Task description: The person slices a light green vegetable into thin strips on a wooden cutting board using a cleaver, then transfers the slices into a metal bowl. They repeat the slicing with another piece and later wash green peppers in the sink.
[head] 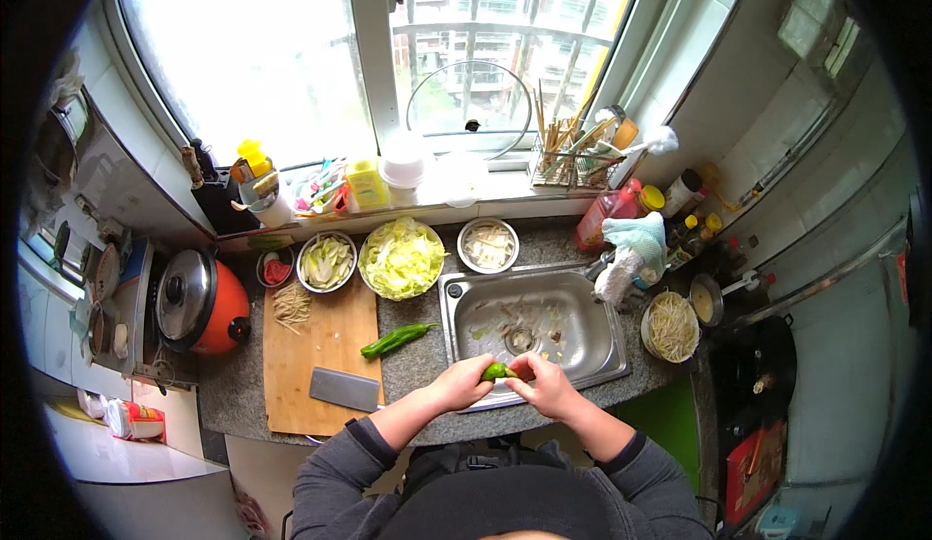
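Over the near edge of the stainless steel sink [466, 307], my left hand [466, 380] grips a green pepper [496, 372], with much of it hidden by the fingers. My right hand [539, 385] pinches the pepper's stem end from the other side. Scraps of vegetable lie around the sink's drain [521, 339]. Left of the sink, a long green pepper [397, 340] rests on the stone counter, its tip at the wooden cutting board [291, 380]. On that board lie a cleaver [344, 389] and a small pile of pale shreds [291, 305].
Along the back stand bowls of sliced vegetable [326, 262], chopped leafy greens [403, 258] and pale strips [488, 246]. A red rice cooker [211, 307] is far left. Bean sprouts [671, 326] fill a bowl right of the sink, near the faucet's cloths [632, 248] and a black wok [753, 365].
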The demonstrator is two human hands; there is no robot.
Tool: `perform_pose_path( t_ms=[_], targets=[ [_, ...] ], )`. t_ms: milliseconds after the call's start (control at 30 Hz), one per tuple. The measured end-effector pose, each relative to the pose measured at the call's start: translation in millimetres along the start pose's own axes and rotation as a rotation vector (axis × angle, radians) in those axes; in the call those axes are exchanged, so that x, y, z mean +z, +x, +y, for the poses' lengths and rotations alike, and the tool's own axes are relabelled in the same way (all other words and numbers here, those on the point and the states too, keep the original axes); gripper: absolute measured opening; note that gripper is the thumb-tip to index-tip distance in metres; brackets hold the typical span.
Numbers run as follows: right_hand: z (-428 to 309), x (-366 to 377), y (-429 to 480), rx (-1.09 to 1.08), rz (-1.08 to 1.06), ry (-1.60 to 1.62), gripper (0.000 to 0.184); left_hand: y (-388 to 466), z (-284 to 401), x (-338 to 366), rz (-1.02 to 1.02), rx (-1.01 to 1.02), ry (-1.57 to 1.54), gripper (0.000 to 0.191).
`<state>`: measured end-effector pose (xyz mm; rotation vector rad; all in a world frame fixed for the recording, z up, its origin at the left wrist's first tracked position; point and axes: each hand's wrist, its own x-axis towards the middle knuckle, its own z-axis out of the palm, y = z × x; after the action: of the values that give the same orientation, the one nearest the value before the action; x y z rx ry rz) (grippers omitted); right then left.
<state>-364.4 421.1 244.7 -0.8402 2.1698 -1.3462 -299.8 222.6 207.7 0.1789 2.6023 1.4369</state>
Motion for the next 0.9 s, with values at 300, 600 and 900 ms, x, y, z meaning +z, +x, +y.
perform_pose_path(
  t_ms=[300, 600, 900],
  targets=[
    [22.5, -67.2, -2.8, -0.144, -0.085, -0.124, 0.011, 54.5, 33.2, 44.8, 0.018, -0.049, 0.329, 0.023],
    [54.0, -93.6, -5.3, -0.276, -0.169, -0.245, 0.013, 73.2, 51.3, 71.3, -0.05, -0.126, 0.509, 0.018],
    [72.0, -85.0, -15.5, -0.447, -0.151, -0.237, 0.01, 71.0, 62.9, 81.4, -0.207, -0.184, 0.519, 0.022]
  ],
)
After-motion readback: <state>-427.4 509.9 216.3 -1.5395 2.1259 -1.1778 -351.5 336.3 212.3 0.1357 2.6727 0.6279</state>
